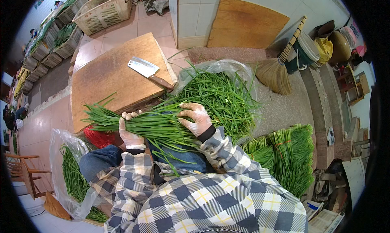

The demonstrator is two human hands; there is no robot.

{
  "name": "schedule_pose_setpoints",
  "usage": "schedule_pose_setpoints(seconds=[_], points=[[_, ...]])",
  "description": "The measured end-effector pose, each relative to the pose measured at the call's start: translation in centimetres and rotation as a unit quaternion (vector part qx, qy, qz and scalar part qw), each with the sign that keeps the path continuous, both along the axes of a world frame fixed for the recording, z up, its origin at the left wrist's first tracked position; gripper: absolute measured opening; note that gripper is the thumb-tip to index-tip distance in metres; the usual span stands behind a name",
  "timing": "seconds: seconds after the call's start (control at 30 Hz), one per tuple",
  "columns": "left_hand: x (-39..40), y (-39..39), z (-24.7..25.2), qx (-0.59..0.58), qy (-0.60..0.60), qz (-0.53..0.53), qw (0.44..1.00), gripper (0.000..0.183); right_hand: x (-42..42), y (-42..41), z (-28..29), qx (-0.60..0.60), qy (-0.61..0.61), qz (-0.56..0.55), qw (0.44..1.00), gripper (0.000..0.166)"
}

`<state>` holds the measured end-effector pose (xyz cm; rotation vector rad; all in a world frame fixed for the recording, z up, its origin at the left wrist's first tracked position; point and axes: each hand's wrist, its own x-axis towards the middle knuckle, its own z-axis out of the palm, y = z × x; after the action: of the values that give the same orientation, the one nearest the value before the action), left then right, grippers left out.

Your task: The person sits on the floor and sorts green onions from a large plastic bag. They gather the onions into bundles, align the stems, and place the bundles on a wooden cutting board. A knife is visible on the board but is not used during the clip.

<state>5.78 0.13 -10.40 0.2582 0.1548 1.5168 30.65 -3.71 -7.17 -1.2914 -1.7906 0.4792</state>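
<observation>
My left hand [131, 132], in a thin whitish glove, grips a bunch of garlic chives [155, 120] lying crosswise over my knees. Its thumb lies over the leaves and the fingertips show on the far side. At the bunch's right part is my right hand [196, 118], gloved too, with bent, parted fingers touching the leaves; whether they pinch any is unclear. Just beyond it, loose chives [219, 96] fill a clear plastic bag [227, 63]. A cleaver [143, 67] with a wooden handle lies on the wooden board [103, 71] in front of me.
Tied chive bundles [283, 157] stand at my right. Left of me is another plastic bag [56, 169] of chives, and a red bag [99, 137] sits near my knee. A straw broom [275, 74] leans by a bucket [301, 53]. Crates [105, 16] and people are farther off.
</observation>
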Motion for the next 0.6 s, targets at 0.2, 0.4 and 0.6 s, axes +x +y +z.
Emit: schedule_pose_setpoints(seconds=[0.2,0.4,0.6], points=[[0.1,-0.1,0.1,-0.016,0.000,0.002,1.000,0.015,1.2,-0.4,1.7,-0.044,0.197,-0.007,0.979,0.035],[0.2,0.1,0.4,-0.005,0.001,-0.009,1.000,0.015,-0.5,0.7,0.6,0.047,0.022,0.056,0.997,0.025],[-0.5,0.1,-0.7,-0.025,-0.052,-0.005,0.998,0.014,3.3,0.2,-0.7,-0.166,0.583,-0.012,0.795,0.013]])
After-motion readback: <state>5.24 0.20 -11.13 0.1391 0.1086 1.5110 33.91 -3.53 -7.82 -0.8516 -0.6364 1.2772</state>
